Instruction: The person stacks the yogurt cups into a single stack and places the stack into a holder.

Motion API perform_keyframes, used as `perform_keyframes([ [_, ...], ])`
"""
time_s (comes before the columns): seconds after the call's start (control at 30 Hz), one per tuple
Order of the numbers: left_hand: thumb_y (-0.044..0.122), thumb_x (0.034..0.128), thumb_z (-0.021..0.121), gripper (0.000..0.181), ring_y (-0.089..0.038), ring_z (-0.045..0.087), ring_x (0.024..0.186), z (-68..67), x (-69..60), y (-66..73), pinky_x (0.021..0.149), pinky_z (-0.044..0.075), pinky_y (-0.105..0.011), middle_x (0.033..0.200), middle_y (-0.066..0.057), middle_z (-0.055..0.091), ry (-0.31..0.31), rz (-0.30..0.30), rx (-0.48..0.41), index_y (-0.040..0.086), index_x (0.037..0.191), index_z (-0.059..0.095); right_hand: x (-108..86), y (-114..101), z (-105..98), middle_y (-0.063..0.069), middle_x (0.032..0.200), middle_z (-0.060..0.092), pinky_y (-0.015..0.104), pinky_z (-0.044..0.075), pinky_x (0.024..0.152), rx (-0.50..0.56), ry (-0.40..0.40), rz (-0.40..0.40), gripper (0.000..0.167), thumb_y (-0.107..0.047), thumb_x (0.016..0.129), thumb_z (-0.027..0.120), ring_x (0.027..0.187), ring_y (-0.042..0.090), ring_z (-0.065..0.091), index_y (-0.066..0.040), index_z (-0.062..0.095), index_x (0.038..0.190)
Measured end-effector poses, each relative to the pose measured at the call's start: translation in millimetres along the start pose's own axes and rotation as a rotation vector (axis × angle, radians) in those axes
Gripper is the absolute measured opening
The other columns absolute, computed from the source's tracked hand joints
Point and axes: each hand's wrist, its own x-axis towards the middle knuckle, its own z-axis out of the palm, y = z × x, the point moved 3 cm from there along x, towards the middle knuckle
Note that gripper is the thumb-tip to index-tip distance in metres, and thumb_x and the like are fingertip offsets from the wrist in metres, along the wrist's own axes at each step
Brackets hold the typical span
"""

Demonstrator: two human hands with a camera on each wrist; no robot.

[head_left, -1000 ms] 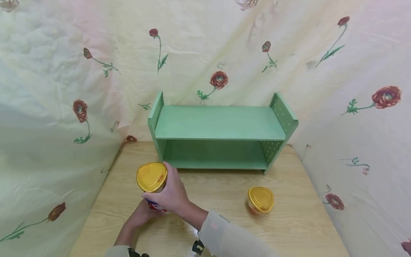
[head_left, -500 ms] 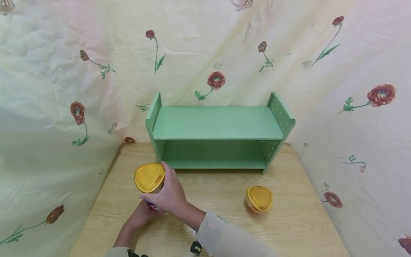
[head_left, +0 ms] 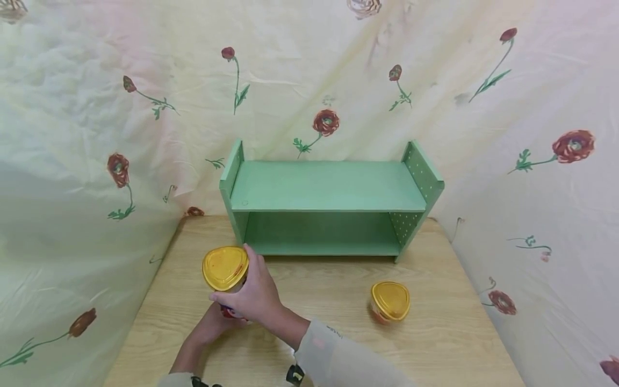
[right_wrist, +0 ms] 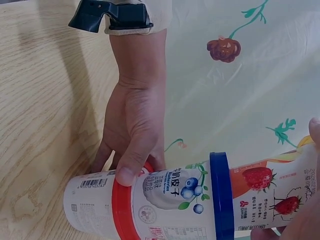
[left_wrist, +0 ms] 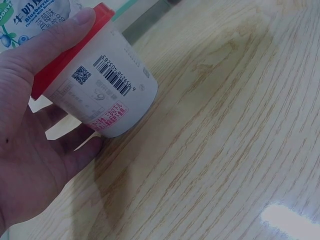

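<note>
Three yogurt cups stand in one stack at the left of the table. The lowest is a white cup with a red lid [left_wrist: 117, 80]. On it sits a cup printed with blueberries, under a blue lid [right_wrist: 221, 195]. Topmost is a strawberry-printed cup with a yellow lid [head_left: 224, 267]. My left hand [head_left: 217, 322] grips the red-lidded cup, its thumb across the lid in the left wrist view. Higher up, my right hand [head_left: 253, 293] holds the yellow-lidded cup, thumb and fingers spread round its side. In the head view my hands hide most of the lower cups.
A green two-tier shelf [head_left: 329, 185] stands at the back of the wooden table [head_left: 333, 301]. Another cup with a yellow lid [head_left: 390, 301] stands by itself to the right. Flower-printed cloth [head_left: 285, 70] encloses the back and sides.
</note>
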Motion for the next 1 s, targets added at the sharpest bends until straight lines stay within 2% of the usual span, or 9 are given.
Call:
perform_keyframes([
  [0.2,0.020,0.0772,0.089,0.078,-0.021,0.059,0.116,-0.3,-0.3,0.4,0.099,0.048,-0.027,0.129,-0.004,0.059,0.011,-0.001,0.013,0.017,0.140,0.043,-0.6,0,-1,0.004,0.145,0.044,0.046,0.050,0.099,-0.004,0.002,-0.002,0.119,-0.057,0.066,0.089,0.126,0.020,0.052,-0.023,0.022,0.159],
  [0.37,0.021,0.0756,0.090,0.089,-0.019,0.054,0.122,-0.6,0.7,0.2,0.103,0.044,-0.025,0.136,-0.003,0.053,0.020,-0.005,0.031,0.020,0.146,0.036,-2.1,2,0,0.006,0.150,0.039,0.047,0.049,0.101,-0.014,0.002,-0.005,0.128,-0.060,0.065,0.089,0.130,0.022,0.049,-0.025,0.013,0.162],
  [0.47,0.022,0.0769,0.090,0.090,-0.017,0.053,0.122,-0.5,2.2,-0.2,0.102,0.044,-0.024,0.137,-0.003,0.052,0.006,0.020,0.052,0.018,0.147,0.035,-2.4,1,-1,0.007,0.153,0.034,0.048,0.049,0.102,-0.039,0.035,-0.039,0.134,-0.064,0.063,0.089,0.134,0.025,0.046,-0.026,0.008,0.163],
  [0.6,0.020,0.0788,0.088,0.083,-0.017,0.056,0.117,-0.2,2.9,-0.3,0.098,0.047,-0.024,0.133,-0.006,0.055,-0.018,0.042,0.059,0.013,0.145,0.039,-3.0,-1,-5,0.006,0.162,0.021,0.055,0.043,0.107,-0.069,0.077,-0.106,0.139,-0.066,0.060,0.089,0.144,0.029,0.032,-0.025,0.005,0.163],
  [0.7,0.020,0.0791,0.088,0.080,-0.017,0.056,0.116,0.0,3.0,0.0,0.098,0.047,-0.024,0.132,-0.006,0.057,-0.018,0.022,0.048,0.013,0.144,0.041,-3.8,-2,-9,0.003,0.166,0.010,0.059,0.040,0.109,-0.059,0.083,-0.139,0.139,-0.064,0.060,0.090,0.149,0.029,0.022,-0.025,0.004,0.163],
  [0.8,0.021,0.0787,0.088,0.078,-0.017,0.056,0.118,0.3,2.4,0.4,0.100,0.045,-0.023,0.132,-0.005,0.057,-0.003,-0.007,0.041,0.013,0.142,0.044,-4.4,-5,-15,0.001,0.167,0.006,0.059,0.040,0.109,-0.046,0.084,-0.167,0.138,-0.060,0.061,0.091,0.150,0.028,0.019,-0.023,0.004,0.163],
  [1.0,0.019,0.0772,0.090,0.080,-0.017,0.058,0.116,0.9,0.2,1.2,0.100,0.046,-0.025,0.130,-0.006,0.059,0.035,-0.029,0.036,0.011,0.143,0.044,-5.9,-9,-28,0.000,0.167,0.009,0.058,0.039,0.110,-0.031,0.069,-0.199,0.137,-0.052,0.063,0.094,0.150,0.028,0.023,-0.020,0.005,0.163],
])
